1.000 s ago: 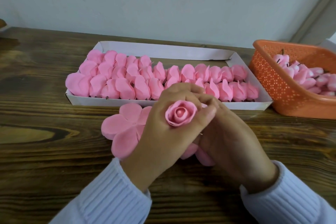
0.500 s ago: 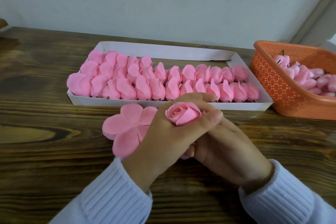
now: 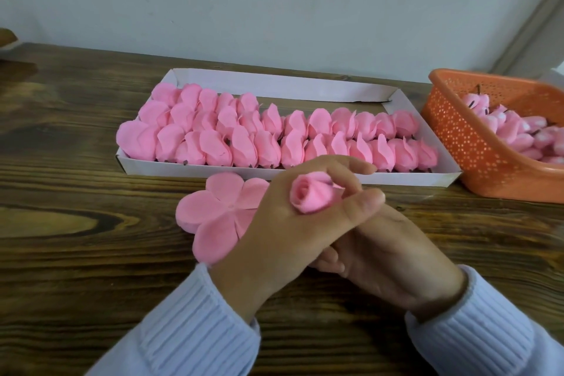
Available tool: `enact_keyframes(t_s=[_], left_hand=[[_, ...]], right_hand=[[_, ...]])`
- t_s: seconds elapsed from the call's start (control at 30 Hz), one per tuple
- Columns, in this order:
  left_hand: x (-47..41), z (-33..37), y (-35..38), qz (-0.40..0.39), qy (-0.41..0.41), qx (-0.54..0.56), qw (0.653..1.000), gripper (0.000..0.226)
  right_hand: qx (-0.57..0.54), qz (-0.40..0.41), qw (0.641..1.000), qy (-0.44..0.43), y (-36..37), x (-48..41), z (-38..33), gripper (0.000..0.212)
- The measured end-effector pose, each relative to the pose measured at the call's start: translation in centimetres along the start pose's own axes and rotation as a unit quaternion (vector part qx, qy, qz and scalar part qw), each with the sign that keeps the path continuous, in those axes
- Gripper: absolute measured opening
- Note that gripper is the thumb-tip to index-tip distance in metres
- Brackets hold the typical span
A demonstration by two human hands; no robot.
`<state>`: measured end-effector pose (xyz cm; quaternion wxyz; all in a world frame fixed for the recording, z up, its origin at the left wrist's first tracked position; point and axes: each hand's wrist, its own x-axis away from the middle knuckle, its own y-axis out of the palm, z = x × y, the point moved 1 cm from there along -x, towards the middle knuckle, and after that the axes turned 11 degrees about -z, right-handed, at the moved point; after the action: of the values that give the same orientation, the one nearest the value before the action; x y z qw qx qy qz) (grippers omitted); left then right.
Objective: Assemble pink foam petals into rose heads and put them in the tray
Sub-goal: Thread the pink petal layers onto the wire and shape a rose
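My left hand (image 3: 283, 223) is curled around a pink foam rose head (image 3: 311, 195), which pokes out between thumb and fingers and tips to the left. Beneath and to the right of it, my right hand (image 3: 393, 256) lies partly hidden, fingers bent under the left; what it grips I cannot see. A stack of flat pink petal pieces (image 3: 213, 210) lies on the table just left of my left hand. Behind the hands stands a white cardboard tray (image 3: 305, 85) with several finished pink rose heads (image 3: 274, 137) in rows.
An orange perforated plastic basket (image 3: 467, 143) holding several pink buds with dark stems stands at the right, next to the tray. The dark wooden table (image 3: 76, 238) runs back to a pale wall.
The rose head has tipped from facing up at me to lying sideways in my left hand. The petals under the hands are no longer visible. Both hands stay in place.
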<state>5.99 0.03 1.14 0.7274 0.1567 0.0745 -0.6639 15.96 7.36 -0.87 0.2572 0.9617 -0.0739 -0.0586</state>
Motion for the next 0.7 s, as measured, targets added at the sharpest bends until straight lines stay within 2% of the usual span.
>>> enact_keyframes(t_s=[0.1,0.23,0.37,0.43,0.5,0.57,0.6,0.63,0.7], left_hand=[[0.0,0.1,0.1,-0.015,0.007,0.000,1.000,0.014],[-0.1,0.2,-0.3,0.001,0.003,-0.006,1.000,0.018],[0.0,0.2,-0.2,-0.018,0.006,-0.008,1.000,0.018],[-0.1,0.4,-0.2,0.014,0.010,-0.007,1.000,0.025],[-0.1,0.7,-1.0,0.116,0.033,0.014,0.993,0.024],[-0.2,0.8,-2.6,0.272,0.011,-0.010,0.962,0.025],[-0.2,1.1,-3.3,0.324,-0.012,-0.022,0.946,0.029],[-0.3,1.0,-4.1,0.360,-0.022,0.010,0.933,0.030],[-0.5,1.0,-5.1,0.403,-0.007,0.183,0.897,0.033]], right_hand=[[0.019,-0.001,1.000,0.014,0.0,-0.1,0.0,0.045],[0.003,-0.046,0.998,-0.032,0.3,0.1,-0.3,0.029],[0.063,0.016,0.998,0.020,0.4,-0.3,-0.3,0.037],[0.098,0.042,0.994,0.032,0.4,-0.5,-1.0,0.042],[0.157,0.085,0.983,0.037,0.2,-0.5,-2.2,0.030],[0.312,0.137,0.939,0.045,-0.3,-0.8,-3.6,0.021],[0.410,0.157,0.897,0.050,-0.5,-1.2,-4.2,0.017],[0.504,0.163,0.847,0.054,-0.5,-1.8,-4.6,0.014],[0.641,0.139,0.751,0.076,-0.1,-3.2,-4.4,0.013]])
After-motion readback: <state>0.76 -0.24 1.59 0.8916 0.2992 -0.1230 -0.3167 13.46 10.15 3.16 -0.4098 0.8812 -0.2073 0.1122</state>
